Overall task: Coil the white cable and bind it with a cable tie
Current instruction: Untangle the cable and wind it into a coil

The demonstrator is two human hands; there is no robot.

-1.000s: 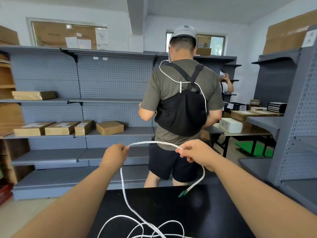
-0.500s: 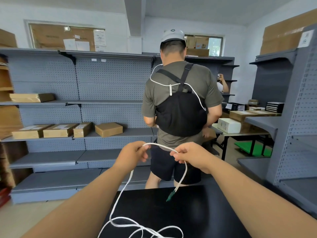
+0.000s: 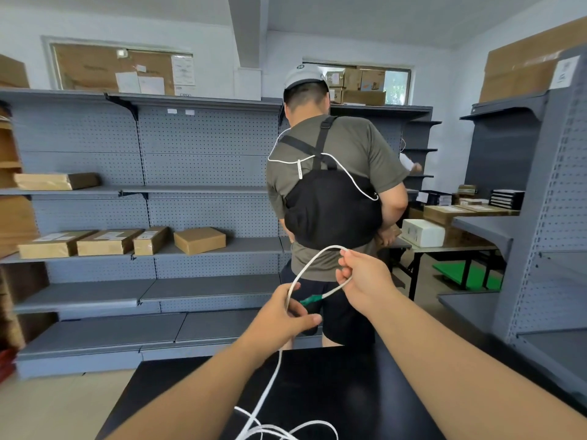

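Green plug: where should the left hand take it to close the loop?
Likely round the plug, coming from the left: it sticks out sideways below the right hand toward the left hand, which holds the cable.

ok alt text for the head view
The right hand pinches a loop of white cable near its green plug while the left hand grips the strand lower, above a black table where loose cable lies. A person stands beyond, back turned.
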